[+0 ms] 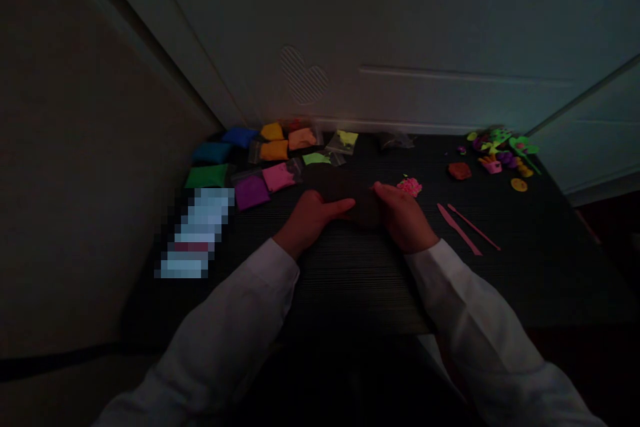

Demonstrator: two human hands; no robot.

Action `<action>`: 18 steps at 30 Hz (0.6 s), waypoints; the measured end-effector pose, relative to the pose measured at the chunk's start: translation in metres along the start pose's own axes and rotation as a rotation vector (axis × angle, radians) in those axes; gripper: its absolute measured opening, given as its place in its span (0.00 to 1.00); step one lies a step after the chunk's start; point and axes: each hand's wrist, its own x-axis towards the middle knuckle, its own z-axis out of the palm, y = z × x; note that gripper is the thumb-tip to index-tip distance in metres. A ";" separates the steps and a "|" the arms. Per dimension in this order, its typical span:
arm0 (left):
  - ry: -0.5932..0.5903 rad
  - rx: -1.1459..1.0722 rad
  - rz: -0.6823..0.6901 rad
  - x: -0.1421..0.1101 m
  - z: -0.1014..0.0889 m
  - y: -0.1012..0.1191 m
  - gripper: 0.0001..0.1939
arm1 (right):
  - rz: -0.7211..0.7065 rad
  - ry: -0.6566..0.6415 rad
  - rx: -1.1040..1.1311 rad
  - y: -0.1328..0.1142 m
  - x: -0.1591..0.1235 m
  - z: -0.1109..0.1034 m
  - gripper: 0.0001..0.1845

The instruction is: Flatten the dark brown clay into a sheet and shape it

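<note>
Between my hands, above the dark table, is a dark brown, flat-looking piece (367, 208); the dim light hides its exact kind and edges. My left hand (311, 217) is closed on its left side, with the thumb stretched across the top. On the right side my right hand (404, 215) grips it, thumb and fingers pressed together. A small pink clay piece with green bits (410, 187) lies just beyond my right hand. Right of that hand lie a pink plastic clay knife (457, 228) and a thin pink modelling stick (473, 225).
Bags of coloured clay, such as purple (251, 192) and green (207, 176), line the table's left and back. A lit, blurred-out phone (197, 233) lies at left. Reddish-brown clay (459, 171) and colourful clay figures (505, 150) sit back right. A white panelled surface (400, 33) rises behind.
</note>
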 end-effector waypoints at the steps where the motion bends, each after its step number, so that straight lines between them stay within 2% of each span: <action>1: -0.003 0.010 -0.003 0.000 0.000 0.000 0.16 | 0.004 -0.007 -0.006 -0.001 -0.001 0.000 0.14; 14: 0.025 0.049 -0.009 0.000 -0.001 0.000 0.17 | -0.078 0.036 -0.163 -0.002 -0.002 0.001 0.15; 18: 0.021 0.033 -0.011 0.000 0.000 0.001 0.15 | -0.141 0.061 -0.186 -0.003 -0.002 0.000 0.12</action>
